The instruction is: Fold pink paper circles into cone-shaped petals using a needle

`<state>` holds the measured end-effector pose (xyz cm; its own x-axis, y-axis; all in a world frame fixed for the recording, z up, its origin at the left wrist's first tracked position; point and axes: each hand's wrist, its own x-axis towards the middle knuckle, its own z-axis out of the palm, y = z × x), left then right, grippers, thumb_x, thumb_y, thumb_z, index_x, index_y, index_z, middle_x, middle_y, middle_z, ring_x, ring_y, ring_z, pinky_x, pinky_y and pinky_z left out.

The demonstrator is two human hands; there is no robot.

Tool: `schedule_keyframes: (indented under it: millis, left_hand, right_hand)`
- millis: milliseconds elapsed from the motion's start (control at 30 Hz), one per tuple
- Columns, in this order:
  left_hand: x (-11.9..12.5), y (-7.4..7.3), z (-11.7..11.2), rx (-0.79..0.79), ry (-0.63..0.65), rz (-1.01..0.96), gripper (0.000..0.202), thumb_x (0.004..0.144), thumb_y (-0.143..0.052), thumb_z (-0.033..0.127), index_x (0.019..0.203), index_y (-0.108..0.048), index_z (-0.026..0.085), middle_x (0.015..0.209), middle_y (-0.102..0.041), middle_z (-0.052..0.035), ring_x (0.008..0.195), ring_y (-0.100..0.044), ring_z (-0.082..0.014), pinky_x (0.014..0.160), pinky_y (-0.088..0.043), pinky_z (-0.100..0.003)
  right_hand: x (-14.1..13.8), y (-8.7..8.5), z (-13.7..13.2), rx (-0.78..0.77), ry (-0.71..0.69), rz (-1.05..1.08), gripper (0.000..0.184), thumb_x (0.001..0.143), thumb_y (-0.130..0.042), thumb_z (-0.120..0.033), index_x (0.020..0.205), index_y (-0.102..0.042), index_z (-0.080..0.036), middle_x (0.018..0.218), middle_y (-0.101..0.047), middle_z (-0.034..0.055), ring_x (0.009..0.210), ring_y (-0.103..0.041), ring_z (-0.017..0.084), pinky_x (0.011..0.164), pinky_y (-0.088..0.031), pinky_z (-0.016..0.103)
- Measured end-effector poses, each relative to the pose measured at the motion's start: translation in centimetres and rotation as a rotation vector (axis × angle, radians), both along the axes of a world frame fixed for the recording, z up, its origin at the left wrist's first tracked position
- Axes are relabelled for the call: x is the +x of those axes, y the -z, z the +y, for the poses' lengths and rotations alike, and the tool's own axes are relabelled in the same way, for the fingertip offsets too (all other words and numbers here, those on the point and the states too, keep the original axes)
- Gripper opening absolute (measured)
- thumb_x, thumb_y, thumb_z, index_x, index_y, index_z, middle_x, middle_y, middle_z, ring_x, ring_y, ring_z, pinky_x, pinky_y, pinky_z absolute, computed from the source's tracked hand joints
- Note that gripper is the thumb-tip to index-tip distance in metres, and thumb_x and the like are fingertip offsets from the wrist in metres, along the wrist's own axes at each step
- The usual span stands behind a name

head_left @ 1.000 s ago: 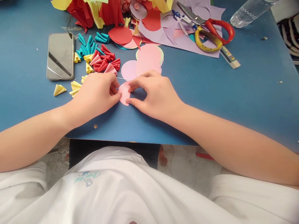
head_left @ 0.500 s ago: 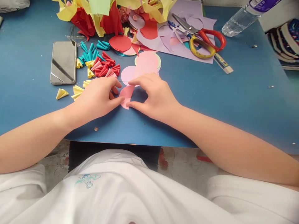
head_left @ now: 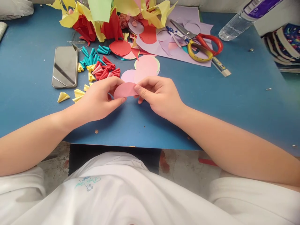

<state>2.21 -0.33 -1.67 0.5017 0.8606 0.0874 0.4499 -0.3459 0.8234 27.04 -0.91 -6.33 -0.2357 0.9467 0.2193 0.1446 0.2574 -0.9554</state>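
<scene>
A pink piece of paper [head_left: 125, 90], shaped like a half circle with its curve upward, is between my two hands above the table. My left hand [head_left: 103, 95] grips its left side, thumb along the lower edge. On its right corner my right hand [head_left: 159, 93] pinches it between thumb and fingers. Just beyond lie pink paper circles [head_left: 147, 66] stacked over pale green ones, and a lilac circle [head_left: 127, 75] partly under them. Left of these are rolled paper cones: red [head_left: 106, 70], teal [head_left: 90, 57] and yellow [head_left: 62, 97].
A phone [head_left: 65, 67] lies left of the cones. Red- and yellow-handled scissors [head_left: 200, 47] rest on lilac paper scraps [head_left: 153, 47], near an eraser [head_left: 221, 67]. Crepe-paper flowers [head_left: 112, 26] stand at the back. A water bottle [head_left: 239, 25] is at the far right.
The pink paper has turned from a narrow upright position to lying crosswise, showing a half-circle shape. My right fingers have closed on its right corner. The view has shifted slightly.
</scene>
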Motion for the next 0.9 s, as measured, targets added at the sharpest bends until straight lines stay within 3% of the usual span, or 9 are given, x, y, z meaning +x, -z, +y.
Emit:
schedule_keyframes:
  millis: [167, 333, 567, 767, 900]
  left_hand:
    - [-0.1, -0.1, 0.0, -0.014, -0.044, -0.124, 0.028, 0.093, -0.082, 0.033, 0.119, -0.078, 0.025, 0.116, -0.084, -0.0054, 0.101, -0.079, -0.0238, 0.088, -0.063, -0.040]
    - [0.0, 0.1, 0.0, -0.052, -0.029, -0.262, 0.042, 0.090, -0.085, 0.023, 0.131, -0.077, 0.030, 0.118, -0.085, -0.0051, 0.106, -0.082, -0.0240, 0.088, -0.065, -0.041]
    - [0.2, -0.4, -0.2, -0.188, -0.048, -0.373, 0.042, 0.093, -0.082, 0.018, 0.132, -0.083, 0.034, 0.123, -0.084, -0.0014, 0.098, -0.088, -0.0227, 0.103, -0.075, -0.050]
    - [0.0, -0.8, -0.2, -0.321, -0.074, -0.380, 0.031, 0.098, -0.085, 0.031, 0.129, -0.085, 0.039, 0.113, -0.086, -0.0038, 0.115, -0.089, -0.0311, 0.111, -0.074, -0.058]
    - [0.0, -1.0, -0.1, -0.380, -0.079, -0.399, 0.029, 0.100, -0.086, 0.031, 0.127, -0.084, 0.038, 0.112, -0.088, -0.0024, 0.110, -0.088, -0.0279, 0.110, -0.073, -0.055]
  right_hand:
    - [-0.1, -0.3, -0.2, -0.029, 0.022, 0.041, 0.061, 0.089, -0.094, -0.084, 0.083, -0.077, -0.026, 0.076, -0.077, 0.0026, 0.059, -0.066, 0.019, 0.057, -0.064, 0.038]
    - [-0.3, -0.2, -0.1, -0.062, -0.032, 0.096, 0.062, 0.089, -0.094, -0.085, 0.086, -0.072, -0.028, 0.070, -0.073, 0.0008, 0.057, -0.065, 0.018, 0.053, -0.060, 0.036]
    - [-0.7, 0.1, -0.6, -0.051, 0.001, 0.192, 0.058, 0.092, -0.094, -0.076, 0.128, -0.069, -0.038, 0.069, -0.071, -0.0068, 0.063, -0.072, 0.023, 0.053, -0.058, 0.038]
    - [-0.3, -1.2, -1.8, 0.085, -0.047, 0.062, 0.039, 0.106, -0.080, -0.072, 0.127, -0.074, -0.040, 0.083, -0.077, -0.0025, 0.071, -0.075, 0.024, 0.062, -0.063, 0.042]
    - [0.0, -1.7, -2.1, 0.205, -0.147, 0.045, 0.016, 0.116, -0.072, -0.047, 0.128, -0.078, -0.039, 0.102, -0.083, -0.0010, 0.076, -0.079, 0.020, 0.070, -0.067, 0.040]
